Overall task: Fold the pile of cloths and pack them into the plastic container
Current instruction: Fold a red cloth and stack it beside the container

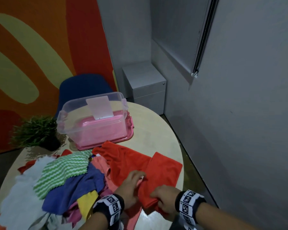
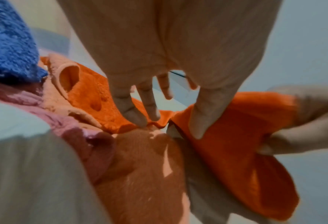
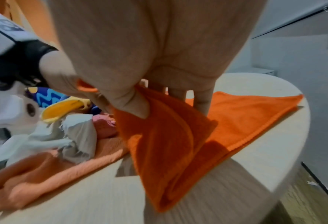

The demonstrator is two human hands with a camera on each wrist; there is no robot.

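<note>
Head view: an orange cloth (image 1: 140, 165) lies across the desk (image 1: 158, 123) at 5 o'clock from the container (image 1: 95, 120), its far end near the pink lid (image 1: 106, 143) under that box. The left hand (image 1: 131, 185) and right hand (image 1: 165, 201) meet at the cloth's near end, touching it side by side. The left fingers (image 1: 138, 175) are curled with a fold of orange caught under them. The right hand pinches the near edge, thumb against bent fingers. At 9 o'clock from the hands sits the pile (image 1: 60, 185): striped green, blue, yellow, pink and white pieces. A plant (image 1: 35, 131) stands at 9 o'clock from the container.

Left wrist view: the left hand's (image 2: 159, 60) fingers (image 2: 132, 112) point down, half bent, tips pressing a ridge of the cloth (image 2: 226, 144); the thumb lies on the orange at 3 o'clock from them, so cloth is nipped between thumb and fingertips. The right hand (image 2: 303, 121) grips the cloth at the 3 o'clock edge. A blue cloth (image 2: 7, 45) sits at 10 o'clock.

Right wrist view: the right hand (image 3: 149, 53) pinches a bunched corner of the cloth (image 3: 169, 144) between thumb and forefinger; the other fingers (image 3: 201, 100) hang straighter behind, tips on the flat part. The held part droops over the desk (image 3: 255, 174) edge. The left hand (image 3: 61, 75) holds the cloth at 9 o'clock.
</note>
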